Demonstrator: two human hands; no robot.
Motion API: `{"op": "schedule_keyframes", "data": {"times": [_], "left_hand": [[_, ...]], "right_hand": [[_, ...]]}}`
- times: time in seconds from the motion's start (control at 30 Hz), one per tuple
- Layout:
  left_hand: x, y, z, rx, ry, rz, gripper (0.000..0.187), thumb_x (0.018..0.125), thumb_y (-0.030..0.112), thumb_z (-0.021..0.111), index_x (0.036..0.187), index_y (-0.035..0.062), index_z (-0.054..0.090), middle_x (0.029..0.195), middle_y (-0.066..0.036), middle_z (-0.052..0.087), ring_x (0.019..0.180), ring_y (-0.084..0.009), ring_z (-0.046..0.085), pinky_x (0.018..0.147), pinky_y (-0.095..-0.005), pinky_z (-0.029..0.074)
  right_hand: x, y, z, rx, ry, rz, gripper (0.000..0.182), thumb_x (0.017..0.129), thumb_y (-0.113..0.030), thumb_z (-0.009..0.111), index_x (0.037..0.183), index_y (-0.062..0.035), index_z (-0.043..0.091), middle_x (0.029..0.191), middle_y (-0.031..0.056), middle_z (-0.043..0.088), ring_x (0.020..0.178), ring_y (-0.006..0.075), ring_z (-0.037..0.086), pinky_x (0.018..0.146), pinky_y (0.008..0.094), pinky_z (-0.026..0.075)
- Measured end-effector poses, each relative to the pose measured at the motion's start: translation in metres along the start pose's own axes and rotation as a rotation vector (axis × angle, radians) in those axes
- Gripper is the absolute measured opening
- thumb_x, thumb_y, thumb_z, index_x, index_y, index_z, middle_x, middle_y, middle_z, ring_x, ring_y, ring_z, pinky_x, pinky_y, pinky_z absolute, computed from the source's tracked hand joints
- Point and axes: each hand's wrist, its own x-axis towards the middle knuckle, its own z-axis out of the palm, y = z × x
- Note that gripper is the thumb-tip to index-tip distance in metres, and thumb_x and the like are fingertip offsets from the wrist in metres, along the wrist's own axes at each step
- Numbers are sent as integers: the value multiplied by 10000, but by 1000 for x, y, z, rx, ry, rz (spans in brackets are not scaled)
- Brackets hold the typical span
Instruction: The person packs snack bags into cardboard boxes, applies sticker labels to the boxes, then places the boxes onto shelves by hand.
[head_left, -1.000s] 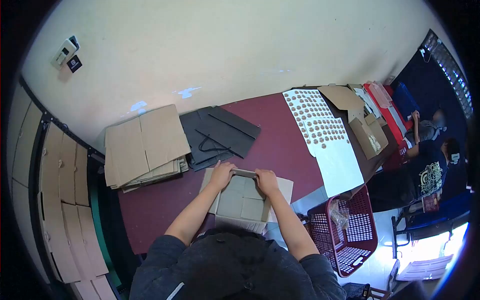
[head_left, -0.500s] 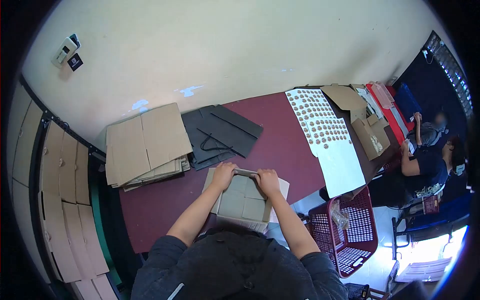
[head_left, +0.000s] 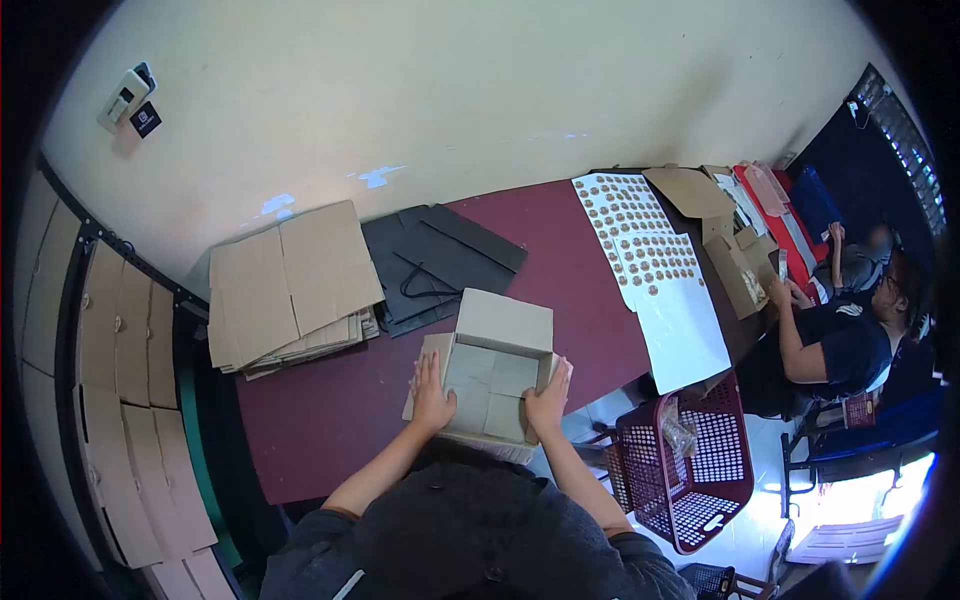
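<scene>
A cardboard box [head_left: 493,375] stands open at the near edge of the dark red table [head_left: 330,400], its far flap raised toward the wall. My left hand [head_left: 429,393] lies flat against the box's left side flap. My right hand [head_left: 549,400] presses the right side flap. Both hands grip the box from either side. Folded flaps form the box's floor inside.
A stack of flat cardboard sheets [head_left: 285,285] lies at the left, black paper bags [head_left: 440,260] behind the box, sticker sheets [head_left: 645,260] to the right. A maroon basket [head_left: 690,460] stands on the floor at right. A seated person [head_left: 835,335] works at the table's far end.
My hands moved from the box's far edge back to its two sides. The far flap, held down before, now stands up. The person at the right leaned toward the table.
</scene>
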Motion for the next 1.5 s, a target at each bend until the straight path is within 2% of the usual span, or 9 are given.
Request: {"op": "schedule_keyframes", "data": {"times": [0.1, 0.17, 0.27, 0.7, 0.97, 1.1, 1.3, 1.37, 1.5], "left_hand": [[-8, 4, -4, -73, -89, -127, 854, 773, 43, 546, 1494, 126, 96, 1507, -264, 152, 1384, -468, 146, 1111, -514, 198], [-4, -16, 10, -184, -24, -34, 831, 791, 13, 507, 1497, 158, 92, 1507, -250, 177, 1381, -439, 198, 1108, -506, 211], [3, -16, 6, -472, -175, -77, 791, 798, -48, 441, 1494, 152, 124, 1463, -272, 272, 1365, -393, 272, 1112, -389, 246], [8, -26, 14, -588, -148, 2, 738, 770, -108, 360, 1471, 50, 190, 1413, -227, 393, 1330, -309, 370, 1098, -344, 277], [40, -53, 81, -672, 268, -72, 767, 762, -106, 384, 1478, 78, 177, 1452, -221, 328, 1340, -328, 343, 1098, -342, 275], [8, 29, 35, -695, 420, -381, 825, 759, -91, 464, 1471, 76, 83, 1472, -260, 152, 1377, -379, 178, 1138, -418, 141], [-13, 29, 68, -795, 226, -479, 925, 726, 18, 613, 1452, 102, 45, 1430, -285, 78, 1360, -442, 67, 1116, -509, 104], [-13, 36, 64, -569, 270, -425, 929, 727, 35, 632, 1449, 85, 50, 1425, -274, 83, 1349, -442, 97, 1111, -517, 111], [19, 64, -8, -242, 571, 470, 870, 764, 67, 630, 1450, 67, 94, 1503, -261, 11, 1395, -453, 4, 1115, -555, 55]], "right_hand": [[8, 32, 26, 73, 133, 33, 815, 753, -64, 584, 1457, -40, 175, 1412, 275, 347, 1317, 392, 344, 1064, 424, 330], [14, 27, 11, 205, -213, 226, 638, 768, -80, 576, 1364, -7, 359, 1135, 291, 582, 1093, 417, 556, 901, 461, 460], [17, 42, 22, 126, -93, 17, 457, 781, -104, 572, 1217, 14, 500, 904, 275, 645, 894, 441, 624, 780, 483, 494], [16, 26, 0, 193, -211, 86, 410, 783, -237, 657, 1109, 0, 582, 971, 223, 663, 949, 370, 640, 830, 426, 497], [21, 23, -7, 124, -4, -3, 740, 822, -314, 632, 1377, 65, 323, 1327, 285, 453, 1263, 383, 430, 1052, 392, 344], [-12, -21, -24, 54, 130, 177, 824, 839, -379, 612, 1462, -42, 190, 1494, 273, 175, 1391, 448, 134, 1093, 612, 96], [-37, -32, -1, -71, 179, 217, 1037, 781, -376, 677, 1486, -64, -16, 1504, 298, -76, 1397, 467, -48, 1097, 597, 26], [-36, -10, 30, 212, 227, 226, 1103, 766, -323, 701, 1461, -8, -95, 1493, 318, -94, 1391, 474, -63, 1108, 569, 13], [-27, 20, 55, 564, 8, 395, 1033, 781, -158, 617, 1414, 62, -168, 1486, 340, -17, 1405, 425, 54, 1144, 399, 103]]}}
